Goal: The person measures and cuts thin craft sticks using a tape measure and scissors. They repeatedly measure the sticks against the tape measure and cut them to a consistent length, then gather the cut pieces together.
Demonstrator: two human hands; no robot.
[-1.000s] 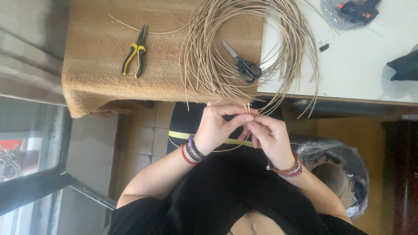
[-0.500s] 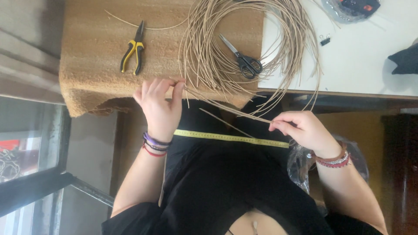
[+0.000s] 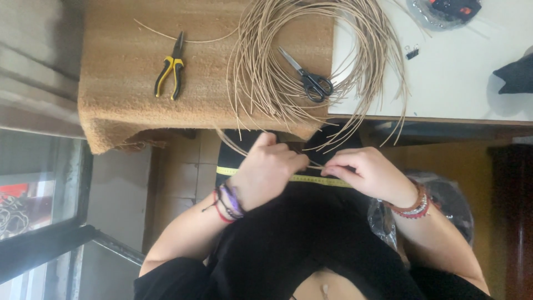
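My left hand (image 3: 267,173) and my right hand (image 3: 366,173) meet over my lap, each pinching the same thin tan cane strand (image 3: 236,146), which runs up-left toward the table edge. A yellow measuring tape (image 3: 316,179) lies across my lap under both hands. A big coil of tan cane (image 3: 311,61) rests on the table just above them, with black-handled scissors (image 3: 308,78) lying on it. Yellow-handled pliers (image 3: 171,69) lie farther left on the brown mat (image 3: 127,105).
The brown mat hangs over the table's near edge; to its right the white tabletop (image 3: 455,72) holds a small binder clip (image 3: 412,53), a clear bag (image 3: 444,11) and a dark object (image 3: 513,75). A plastic bag (image 3: 444,205) sits by my right arm. A window frame (image 3: 44,244) is at left.
My left hand has come down from the coil at the table edge and my right hand has moved left; both now meet on the cane strand over the measuring tape.
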